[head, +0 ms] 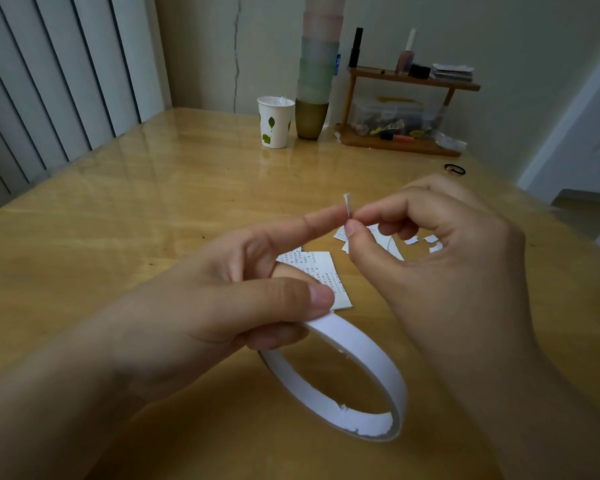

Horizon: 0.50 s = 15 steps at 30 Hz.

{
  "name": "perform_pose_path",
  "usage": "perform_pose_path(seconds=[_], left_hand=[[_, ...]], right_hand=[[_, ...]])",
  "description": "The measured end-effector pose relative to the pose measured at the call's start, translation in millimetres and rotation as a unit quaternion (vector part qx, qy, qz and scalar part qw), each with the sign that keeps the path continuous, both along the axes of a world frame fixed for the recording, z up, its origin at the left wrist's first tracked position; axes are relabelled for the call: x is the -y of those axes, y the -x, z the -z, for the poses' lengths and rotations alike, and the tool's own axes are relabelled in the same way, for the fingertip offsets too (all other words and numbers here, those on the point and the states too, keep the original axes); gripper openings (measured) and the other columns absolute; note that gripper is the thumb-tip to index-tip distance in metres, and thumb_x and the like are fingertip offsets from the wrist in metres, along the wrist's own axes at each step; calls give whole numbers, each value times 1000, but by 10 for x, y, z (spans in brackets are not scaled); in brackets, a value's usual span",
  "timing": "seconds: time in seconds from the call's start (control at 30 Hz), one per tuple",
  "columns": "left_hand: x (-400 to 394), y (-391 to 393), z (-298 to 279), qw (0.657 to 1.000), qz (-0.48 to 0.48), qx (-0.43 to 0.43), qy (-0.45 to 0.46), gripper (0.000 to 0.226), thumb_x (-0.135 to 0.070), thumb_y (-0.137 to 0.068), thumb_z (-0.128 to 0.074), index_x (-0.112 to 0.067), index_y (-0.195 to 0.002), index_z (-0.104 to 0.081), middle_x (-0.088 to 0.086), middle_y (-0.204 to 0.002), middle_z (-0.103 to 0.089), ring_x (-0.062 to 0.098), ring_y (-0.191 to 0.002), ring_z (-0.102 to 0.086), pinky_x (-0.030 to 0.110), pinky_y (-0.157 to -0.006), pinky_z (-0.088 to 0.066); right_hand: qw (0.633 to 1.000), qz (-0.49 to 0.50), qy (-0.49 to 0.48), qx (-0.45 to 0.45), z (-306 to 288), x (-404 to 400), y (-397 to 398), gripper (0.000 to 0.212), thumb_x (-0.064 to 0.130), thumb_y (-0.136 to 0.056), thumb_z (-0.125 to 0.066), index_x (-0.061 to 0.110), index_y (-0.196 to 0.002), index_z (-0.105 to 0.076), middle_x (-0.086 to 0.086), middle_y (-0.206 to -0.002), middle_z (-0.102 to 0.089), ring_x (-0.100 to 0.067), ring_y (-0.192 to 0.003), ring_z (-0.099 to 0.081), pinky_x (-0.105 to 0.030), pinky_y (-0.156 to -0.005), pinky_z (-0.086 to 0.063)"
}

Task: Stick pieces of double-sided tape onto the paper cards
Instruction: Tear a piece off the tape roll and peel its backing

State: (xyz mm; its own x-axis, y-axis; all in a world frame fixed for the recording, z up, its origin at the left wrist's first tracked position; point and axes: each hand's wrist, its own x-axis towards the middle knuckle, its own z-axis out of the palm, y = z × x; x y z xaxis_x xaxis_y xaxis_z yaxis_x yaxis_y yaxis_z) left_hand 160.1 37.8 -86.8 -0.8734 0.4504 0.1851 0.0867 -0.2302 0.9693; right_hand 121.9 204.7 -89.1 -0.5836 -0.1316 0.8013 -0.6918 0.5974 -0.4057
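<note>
Nearest the viewer, a thin white ring-shaped roll of double-sided tape (343, 379) is hanging above the glossy yellow wooden table (136, 209), gripped at its upper left edge by the left hand (219, 306), whose thumb is pressing the ring against curled lower fingers while the index finger is pointing right. The right hand (440, 258) is pinching a small white scrap of tape (347, 202) between thumb and index fingertip, touching the left index tip; its other fingers are curling loosely. Just beyond, white printed paper cards (321, 271) are lying flat on the table. At the far edge are standing a leaf-printed white paper cup (275, 122), a gold-based stack of pastel cups (314, 95) and a brown wooden shelf (409, 112).
</note>
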Motion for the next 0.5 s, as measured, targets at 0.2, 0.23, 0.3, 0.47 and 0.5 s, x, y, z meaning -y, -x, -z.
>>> perform_pose_path(seconds=[0.2, 0.23, 0.3, 0.47, 0.5], left_hand=[[-9, 18, 7, 999, -3, -21, 35, 57, 1, -68, -54, -3, -125, -48, -22, -50, -60, -8, -46, -58, 2, -45, -40], [-4, 25, 16, 999, -4, -24, 37, 58, 1, -69, -56, -4, -126, -48, -22, -51, -60, -8, -46, -57, 1, -46, -40], [18, 38, 46, 1000, 4, -12, 24, 61, -2, -70, -64, -13, -128, -53, -16, -48, -52, -2, -41, -51, 3, -45, -38], [50, 71, 111, 999, 34, -11, 16, 63, -15, -68, -68, -39, -125, -56, -3, -47, -37, 4, -41, -37, 10, -42, -34], [45, 70, 115, 999, 33, -17, 21, 63, -15, -69, -68, -39, -125, -56, -4, -47, -39, 3, -41, -38, 9, -42, -35]], right_hand=[[1000, 4, 4, 8, 1, 4, -2, 3, 19, -76, -70, 21, -74, -71, 5, -70, -55, -7, -70, -48, -9, -62, -37], [1000, -5, 16, 17, -1, 4, -2, 4, 18, -75, -69, 21, -74, -71, 5, -70, -55, -8, -69, -49, -9, -62, -37], [998, -25, 38, 40, -12, 6, 1, 6, 17, -75, -68, 22, -72, -70, 6, -70, -57, -9, -69, -51, -10, -62, -39], [997, -31, 40, 54, -15, 2, 3, 4, 18, -74, -69, 21, -71, -70, 7, -70, -57, -11, -70, -51, -15, -62, -41], [997, -29, 39, 52, -12, 2, 3, 4, 19, -74, -70, 21, -71, -70, 8, -70, -56, -10, -70, -51, -14, -61, -40]])
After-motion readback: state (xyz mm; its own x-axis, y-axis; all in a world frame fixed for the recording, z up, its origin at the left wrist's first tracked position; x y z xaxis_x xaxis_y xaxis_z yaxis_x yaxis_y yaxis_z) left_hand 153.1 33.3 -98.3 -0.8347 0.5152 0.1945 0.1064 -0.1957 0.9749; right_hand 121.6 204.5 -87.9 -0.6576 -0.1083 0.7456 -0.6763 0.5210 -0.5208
